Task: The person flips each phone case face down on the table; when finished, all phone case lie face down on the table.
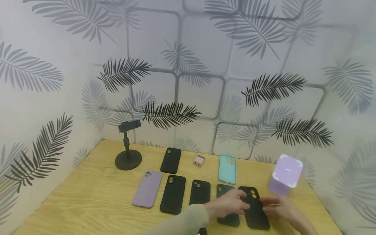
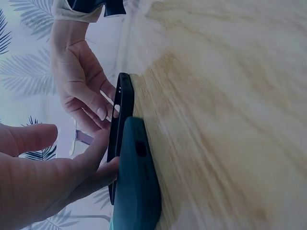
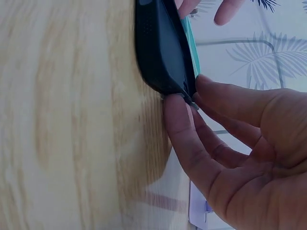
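A black phone case lies on the table at the right end of a row of cases, its hollow side up. My right hand pinches its right edge; in the right wrist view the thumb is above the rim and a fingertip below. From the left, my left hand reaches over a dark green phone case. Its fairly straight fingers touch the black case, with the thumb held apart, in the left wrist view. The hand partly covers the green case.
Leftward lie two black cases and a lilac case. Behind are another black case, a pink charger and a turquoise case. A black stand and a purple box flank them before the wall.
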`<state>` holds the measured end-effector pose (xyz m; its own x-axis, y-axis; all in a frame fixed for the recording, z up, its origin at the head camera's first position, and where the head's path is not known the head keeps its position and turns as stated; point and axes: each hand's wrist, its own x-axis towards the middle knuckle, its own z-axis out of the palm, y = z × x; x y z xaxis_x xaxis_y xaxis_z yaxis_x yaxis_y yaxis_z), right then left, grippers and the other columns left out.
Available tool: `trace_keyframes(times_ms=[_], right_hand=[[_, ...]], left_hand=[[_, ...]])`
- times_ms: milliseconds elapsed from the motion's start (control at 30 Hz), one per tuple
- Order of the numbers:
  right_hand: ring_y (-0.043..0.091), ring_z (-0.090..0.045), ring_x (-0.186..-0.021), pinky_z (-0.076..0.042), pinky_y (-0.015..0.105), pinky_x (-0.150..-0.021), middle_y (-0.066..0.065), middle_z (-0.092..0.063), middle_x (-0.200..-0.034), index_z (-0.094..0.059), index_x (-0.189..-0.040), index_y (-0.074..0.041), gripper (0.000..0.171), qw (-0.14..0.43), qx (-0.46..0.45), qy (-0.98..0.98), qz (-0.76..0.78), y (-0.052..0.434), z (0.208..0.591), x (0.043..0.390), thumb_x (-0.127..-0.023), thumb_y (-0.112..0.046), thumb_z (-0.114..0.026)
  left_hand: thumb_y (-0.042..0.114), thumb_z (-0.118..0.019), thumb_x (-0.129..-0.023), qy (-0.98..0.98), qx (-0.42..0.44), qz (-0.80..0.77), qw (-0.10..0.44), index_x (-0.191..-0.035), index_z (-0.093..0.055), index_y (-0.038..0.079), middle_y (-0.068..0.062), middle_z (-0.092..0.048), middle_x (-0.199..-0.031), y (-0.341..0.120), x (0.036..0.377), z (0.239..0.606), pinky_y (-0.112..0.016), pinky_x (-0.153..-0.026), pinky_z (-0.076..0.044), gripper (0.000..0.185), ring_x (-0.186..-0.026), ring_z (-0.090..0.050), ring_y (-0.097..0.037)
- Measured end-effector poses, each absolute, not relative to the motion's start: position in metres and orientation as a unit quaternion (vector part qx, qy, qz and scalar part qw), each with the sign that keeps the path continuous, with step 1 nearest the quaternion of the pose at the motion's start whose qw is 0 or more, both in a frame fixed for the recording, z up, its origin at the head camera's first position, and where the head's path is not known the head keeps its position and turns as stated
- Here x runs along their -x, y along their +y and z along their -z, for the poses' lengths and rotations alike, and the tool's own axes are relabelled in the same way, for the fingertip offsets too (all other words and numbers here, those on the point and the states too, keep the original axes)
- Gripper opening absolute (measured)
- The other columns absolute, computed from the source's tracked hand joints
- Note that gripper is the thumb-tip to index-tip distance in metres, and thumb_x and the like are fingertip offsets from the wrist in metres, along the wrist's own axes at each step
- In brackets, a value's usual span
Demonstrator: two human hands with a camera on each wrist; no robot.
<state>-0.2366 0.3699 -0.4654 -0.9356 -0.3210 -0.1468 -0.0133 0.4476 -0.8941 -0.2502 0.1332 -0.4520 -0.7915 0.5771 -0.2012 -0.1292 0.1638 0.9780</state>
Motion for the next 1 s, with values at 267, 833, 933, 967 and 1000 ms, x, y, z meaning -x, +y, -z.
trace_keyframes(times_ms=[267, 833, 933, 967, 1000], right_hand=[[0.031, -0.06, -0.094, -0.053, 0.038, -0.073, 0.031, -0.054, -0.112, -0.046, -0.119, 0.017, 0.052, 0.147, 0.079, 0.83, 0.533, 0.369, 0.467, 0.236, -0.083, -0.014, -0.065], [0.035, -0.055, -0.105, -0.047, 0.048, -0.084, 0.025, -0.052, -0.121, -0.036, -0.13, 0.013, 0.051, 0.285, 0.134, 0.705, 0.636, 0.352, 0.458, 0.235, -0.101, -0.028, -0.031], [0.034, -0.053, -0.107, -0.045, 0.047, -0.087, 0.023, -0.051, -0.123, -0.03, -0.133, 0.013, 0.053, 0.29, 0.132, 0.7, 0.639, 0.353, 0.462, 0.237, -0.101, -0.028, -0.03], [0.034, -0.054, -0.107, -0.044, 0.047, -0.088, 0.023, -0.052, -0.122, -0.028, -0.134, 0.014, 0.053, 0.291, 0.13, 0.699, 0.64, 0.354, 0.463, 0.239, -0.101, -0.028, -0.03], [0.032, -0.053, -0.107, -0.044, 0.046, -0.088, 0.023, -0.052, -0.122, -0.026, -0.134, 0.015, 0.053, 0.289, 0.128, 0.703, 0.638, 0.355, 0.464, 0.24, -0.101, -0.027, -0.03]], left_hand=[[-0.004, -0.059, -0.082, 0.647, -0.084, -0.709, 0.27, -0.125, -0.041, -0.008, -0.026, -0.052, -0.106, 0.14, 0.247, 0.452, -0.039, -0.07, -0.053, 0.047, -0.084, -0.059, -0.034], [-0.001, -0.051, -0.088, 0.607, -0.124, -0.723, 0.306, -0.126, -0.045, 0.0, -0.021, -0.049, -0.12, 0.148, 0.244, 0.458, -0.053, -0.079, -0.047, 0.039, -0.108, -0.049, -0.039], [-0.002, -0.053, -0.087, 0.628, -0.136, -0.699, 0.313, -0.128, -0.045, 0.0, -0.021, -0.039, -0.131, 0.147, 0.244, 0.458, -0.055, -0.081, -0.045, 0.042, -0.115, -0.043, -0.04], [-0.001, -0.053, -0.087, 0.631, -0.139, -0.696, 0.313, -0.128, -0.045, 0.0, -0.02, -0.04, -0.131, 0.147, 0.244, 0.458, -0.055, -0.082, -0.044, 0.042, -0.115, -0.044, -0.038], [-0.001, -0.054, -0.087, 0.642, -0.141, -0.688, 0.307, -0.127, -0.046, 0.0, -0.019, -0.042, -0.13, 0.146, 0.245, 0.458, -0.055, -0.082, -0.045, 0.041, -0.114, -0.045, -0.038]])
